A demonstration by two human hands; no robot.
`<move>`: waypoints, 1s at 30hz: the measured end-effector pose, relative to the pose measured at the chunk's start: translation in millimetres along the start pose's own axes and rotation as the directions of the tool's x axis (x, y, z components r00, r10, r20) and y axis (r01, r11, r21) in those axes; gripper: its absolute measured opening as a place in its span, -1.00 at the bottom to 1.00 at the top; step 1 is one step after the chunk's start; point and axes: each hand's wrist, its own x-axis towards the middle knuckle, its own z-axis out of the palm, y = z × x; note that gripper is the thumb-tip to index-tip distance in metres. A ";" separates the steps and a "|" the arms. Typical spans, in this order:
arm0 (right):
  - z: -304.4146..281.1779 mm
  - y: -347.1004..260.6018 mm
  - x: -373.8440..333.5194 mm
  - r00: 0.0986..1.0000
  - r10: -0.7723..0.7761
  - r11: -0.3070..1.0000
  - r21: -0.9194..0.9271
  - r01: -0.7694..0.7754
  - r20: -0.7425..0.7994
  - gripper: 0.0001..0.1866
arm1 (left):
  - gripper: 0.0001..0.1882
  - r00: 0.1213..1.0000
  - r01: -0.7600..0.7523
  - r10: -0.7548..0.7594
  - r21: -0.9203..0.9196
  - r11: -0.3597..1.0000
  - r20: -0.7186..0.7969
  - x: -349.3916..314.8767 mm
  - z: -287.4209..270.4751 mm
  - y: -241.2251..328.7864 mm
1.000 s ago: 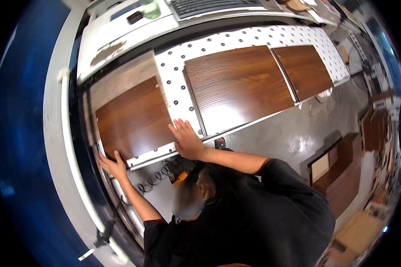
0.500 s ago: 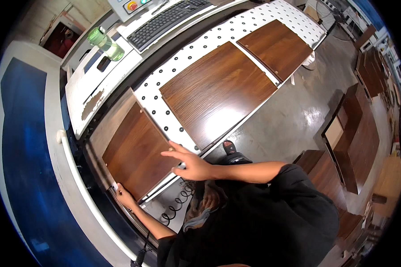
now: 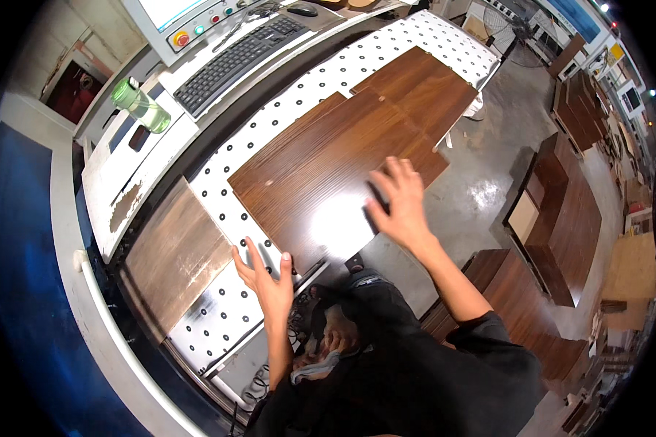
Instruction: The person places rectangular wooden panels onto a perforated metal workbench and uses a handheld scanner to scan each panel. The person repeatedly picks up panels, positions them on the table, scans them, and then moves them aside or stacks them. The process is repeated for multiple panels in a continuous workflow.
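Note:
Dark brown wood-grain panels lie on a white work table [image 3: 222, 320] dotted with black spots. The nearer panel [image 3: 306, 182] seems to have another panel overlapping it, though their edges are hard to tell apart. Another panel [image 3: 423, 87] lies at the far end. My left hand [image 3: 267, 288], empty with fingers spread, is over the table beside the nearer panel's left corner. Over the front part of the panels hovers my right hand [image 3: 402, 207], slightly blurred, its fingers apart and nothing in them.
A bare metal plate [image 3: 175, 255] is at the table's left end. Behind stand a keyboard [image 3: 240, 65], a control panel [image 3: 189, 33] and a green bottle [image 3: 142, 105]. On the floor to the right are brown panels [image 3: 503, 313] and an open brown wooden piece [image 3: 554, 218].
The panel on the left metal plate has gone from there, and panels now overlap in the middle. Both hands have let go or lifted; the right moved right, the left away from the plate.

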 end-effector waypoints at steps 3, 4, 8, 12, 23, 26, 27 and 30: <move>24.6 -5.2 -1.1 0.967 -0.030 1.000 -0.003 0.031 0.254 -0.17 | -0.16 0.993 -0.080 0.078 -0.021 0.997 -0.085 23.4 -2.0 -10.3; 31.6 -2.6 0.9 0.941 0.011 0.990 -0.135 0.036 0.337 -0.11 | -0.19 0.994 -0.078 0.077 -0.016 0.997 -0.073 27.8 -6.2 -20.1; 44.6 50.4 22.7 0.990 0.040 0.965 -0.262 -0.003 0.134 -0.22 | -0.29 0.995 -0.012 0.013 0.007 1.000 -0.101 27.0 -19.4 -41.6; 35.8 107.3 62.3 0.986 0.102 0.973 -0.218 -0.072 0.129 -0.29 | -0.32 0.991 0.060 -0.057 0.020 0.998 -0.120 11.1 -15.1 -65.2; 48.5 239.7 124.1 0.987 0.100 0.926 -0.374 -0.047 0.124 -0.26 | -0.36 0.901 0.205 -0.156 0.081 0.975 -0.404 -35.8 -47.8 -143.4; 45.5 248.0 117.6 0.989 0.097 0.922 -0.384 -0.049 0.108 -0.28 | -0.39 0.834 0.326 -0.206 0.156 0.932 -0.512 -47.9 -64.8 -168.5; 45.2 247.5 118.1 0.990 0.093 0.919 -0.391 -0.045 0.106 -0.29 | -0.38 0.824 0.357 -0.227 0.165 0.919 -0.520 -50.0 -67.6 -170.8; 47.9 245.9 125.8 0.982 0.116 0.910 -0.412 -0.044 0.152 -0.29 | -0.38 0.838 0.290 -0.148 0.199 0.936 -0.526 -44.6 -62.5 -205.2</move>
